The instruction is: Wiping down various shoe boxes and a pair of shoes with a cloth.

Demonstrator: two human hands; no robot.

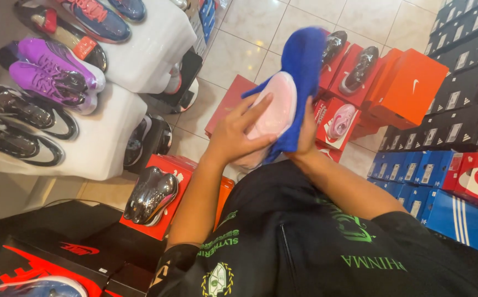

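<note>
- We look down on a shoe shop: a pale tiled floor (261,22) with stacked boxes on either side and white display blocks (93,148) along one wall
- Nearest to us, below the hands, a dark garment with green print fills the bottom of the view, and black and red shoe boxes (57,256) lie beside it
- Our left hand (236,135) lies flat on a pale pink shoe (274,113), fingers spread over its side, seemingly to brace it
- Our right hand (306,129) is closed on a blue cloth (302,60), which is pressed against the far side of the shoe and rises above it; so the two hands stand close together with the one shoe clamped between them, held up in the air before our chest
- One chrome-coloured shoe (151,195) rests on an orange box just beside our left arm, set out as if for display
- On the white blocks we count two purple shoes (52,74) and two black ones (21,124), paired side by side
- Beyond the cloth, two dark glossy shoes (362,66) sit on red boxes, and another pink shoe (340,122) lies in an open box
- Farthest right, blue boxes (415,176) and black boxes (464,33) are stacked; their number is probably well over a dozen, though the edge cuts them off
</note>
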